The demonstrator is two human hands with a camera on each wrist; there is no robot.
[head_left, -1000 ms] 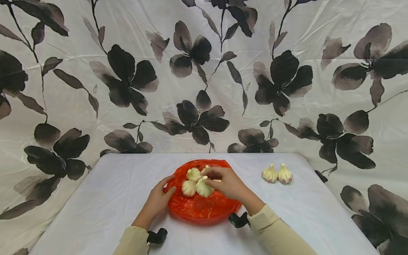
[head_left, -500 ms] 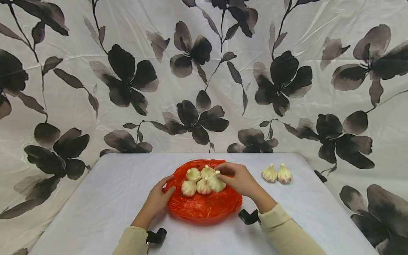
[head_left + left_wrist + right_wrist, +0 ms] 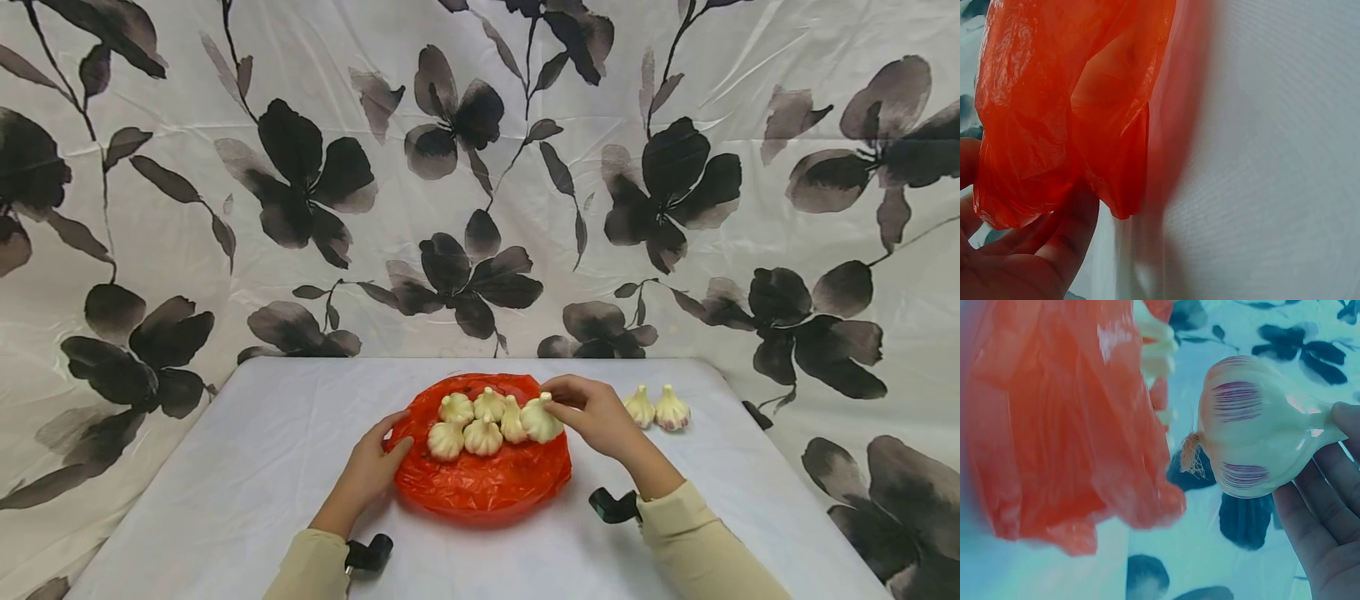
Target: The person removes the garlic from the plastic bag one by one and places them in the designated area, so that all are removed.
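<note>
My right hand (image 3: 600, 417) pinches a pale garlic bulb (image 3: 542, 418) by its stem at the right side of the red plastic bag (image 3: 487, 487). In the right wrist view, this garlic bulb (image 3: 1247, 428) shows purple streaks and a tuft of roots, held up beside the bag. Several other garlic bulbs (image 3: 483, 435) sit grouped on the bag, left of the held one. At the bag's left edge, my left hand (image 3: 369, 462) holds the plastic with thumb and fingers apart. In the left wrist view the bag (image 3: 1041, 106) hides part of those fingers.
Two garlic bulbs (image 3: 656, 408) stand side by side on the white table (image 3: 300, 417), to the right behind my right hand. Behind the table hangs a white cloth (image 3: 562, 83) with dark flowers.
My right hand has moved right with the garlic bulb, from over the group to the bag's right side. More of the bulbs on the bag show now. The left hand has stayed in place.
</note>
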